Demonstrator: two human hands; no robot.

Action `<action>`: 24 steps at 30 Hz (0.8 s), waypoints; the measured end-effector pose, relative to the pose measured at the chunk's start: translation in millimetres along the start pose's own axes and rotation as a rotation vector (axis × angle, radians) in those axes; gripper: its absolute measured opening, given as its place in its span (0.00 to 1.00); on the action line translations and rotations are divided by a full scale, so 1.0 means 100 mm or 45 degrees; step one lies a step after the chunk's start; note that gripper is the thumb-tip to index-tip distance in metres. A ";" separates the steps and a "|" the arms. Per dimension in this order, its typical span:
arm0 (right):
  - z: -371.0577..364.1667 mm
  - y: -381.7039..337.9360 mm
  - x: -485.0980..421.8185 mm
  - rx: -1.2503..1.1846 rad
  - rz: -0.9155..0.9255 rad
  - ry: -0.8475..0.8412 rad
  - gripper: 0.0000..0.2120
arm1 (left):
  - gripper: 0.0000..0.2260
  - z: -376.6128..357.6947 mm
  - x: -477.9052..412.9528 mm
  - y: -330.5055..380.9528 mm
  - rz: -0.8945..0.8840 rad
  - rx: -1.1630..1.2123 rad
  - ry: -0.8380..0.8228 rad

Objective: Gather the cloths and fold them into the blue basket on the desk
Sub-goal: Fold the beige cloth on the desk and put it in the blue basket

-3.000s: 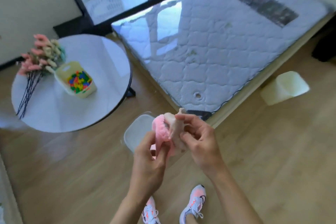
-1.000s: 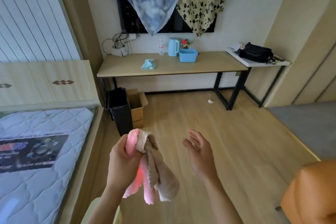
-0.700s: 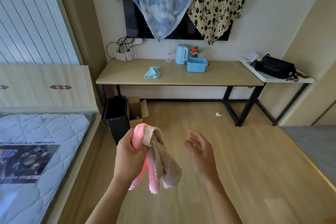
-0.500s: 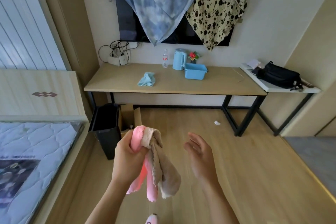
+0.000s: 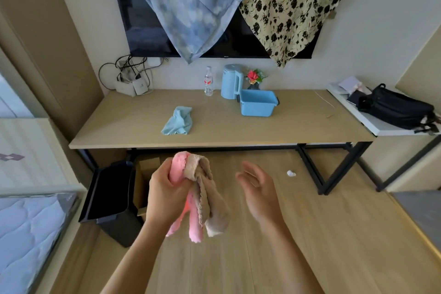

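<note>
The surface (image 5: 274, 127) has drawn close over the last second. It was a small shape across the room and now spans nearly the whole view, so the person is on the carrying leg and almost within reach of it. The blue basket (image 5: 258, 106) stands toward the back of it and looks to hold nothing yet, though little of its inside shows, so I judge no folding has begun. A crumpled light blue cloth (image 5: 177, 121) lies to the left of the basket and a little nearer the person, untouched, and has yet to be gathered. A pink cloth (image 5: 177, 170) and a beige cloth (image 5: 207, 198) hang bunched together well in front of the basket, off the surface, in the same bundle as a second ago. The left hand (image 5: 167, 190) keeps its grip closed round the tops of both cloths. The right hand (image 5: 259, 188), which was working the bundle three seconds back, has let go; its grip is wide and holds nothing, free to take the third cloth.
</note>
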State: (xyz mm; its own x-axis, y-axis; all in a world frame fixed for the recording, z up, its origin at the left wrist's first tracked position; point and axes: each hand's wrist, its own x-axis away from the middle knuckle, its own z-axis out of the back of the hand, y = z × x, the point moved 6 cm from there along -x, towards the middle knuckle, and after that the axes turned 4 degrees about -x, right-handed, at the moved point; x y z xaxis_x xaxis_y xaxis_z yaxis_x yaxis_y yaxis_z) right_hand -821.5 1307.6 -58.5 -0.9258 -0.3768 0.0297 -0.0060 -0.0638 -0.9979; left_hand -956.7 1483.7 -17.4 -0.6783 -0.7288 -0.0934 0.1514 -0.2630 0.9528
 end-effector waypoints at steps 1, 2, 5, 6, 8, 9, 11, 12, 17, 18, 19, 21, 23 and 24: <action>-0.02 -0.01 -0.23 0.000 0.000 -0.009 0.19 | 0.09 -0.08 -0.21 0.00 0.007 -0.017 0.009; -0.04 0.00 -0.49 -0.002 0.004 -0.024 0.19 | 0.09 -0.17 -0.43 0.01 0.016 -0.031 0.022; -0.11 0.06 -1.19 -0.019 0.012 -0.094 0.19 | 0.07 -0.40 -1.05 -0.03 0.034 -0.054 0.075; -0.13 0.07 -1.41 -0.026 0.015 -0.116 0.19 | 0.07 -0.47 -1.24 -0.04 0.042 -0.058 0.096; -0.18 0.10 -1.92 -0.031 0.024 -0.172 0.19 | 0.07 -0.62 -1.68 -0.07 0.033 -0.095 0.150; -0.21 0.09 -2.13 -0.022 0.027 -0.204 0.19 | 0.07 -0.67 -1.87 -0.08 0.034 -0.112 0.173; -0.29 0.07 -2.59 0.007 0.030 -0.268 0.19 | 0.08 -0.79 -2.25 -0.07 0.064 -0.136 0.223; -0.32 0.06 -2.78 0.016 0.030 -0.295 0.18 | 0.09 -0.84 -2.41 -0.06 0.074 -0.146 0.240; -0.63 -0.01 -3.73 0.059 0.024 -0.444 0.17 | 0.09 -1.02 -3.33 -0.10 0.117 -0.186 0.301; -0.70 -0.05 -3.86 0.051 0.042 -0.492 0.15 | 0.09 -1.06 -3.49 -0.10 0.120 -0.188 0.300; -0.79 -0.09 -4.01 0.045 0.066 -0.552 0.14 | 0.10 -1.10 -3.67 -0.12 0.117 -0.185 0.296; -0.99 -0.17 -4.27 0.046 0.093 -0.689 0.11 | 0.11 -1.20 -3.99 -0.15 0.123 -0.173 0.281; -1.20 -0.19 -4.53 0.041 0.113 -0.792 0.11 | 0.11 -1.30 -4.31 -0.25 0.144 -0.155 0.257; -1.31 -0.17 -4.67 0.052 0.117 -0.819 0.12 | 0.11 -1.34 -4.48 -0.30 0.150 -0.152 0.247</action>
State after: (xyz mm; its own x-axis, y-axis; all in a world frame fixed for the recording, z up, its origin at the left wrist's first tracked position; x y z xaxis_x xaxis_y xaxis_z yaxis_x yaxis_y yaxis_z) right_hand -438.8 1605.7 -63.0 -0.5107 -0.8596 -0.0153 0.0885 -0.0348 -0.9955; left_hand -561.0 1733.2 -43.2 -0.5023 -0.8633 -0.0481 0.3129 -0.2333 0.9207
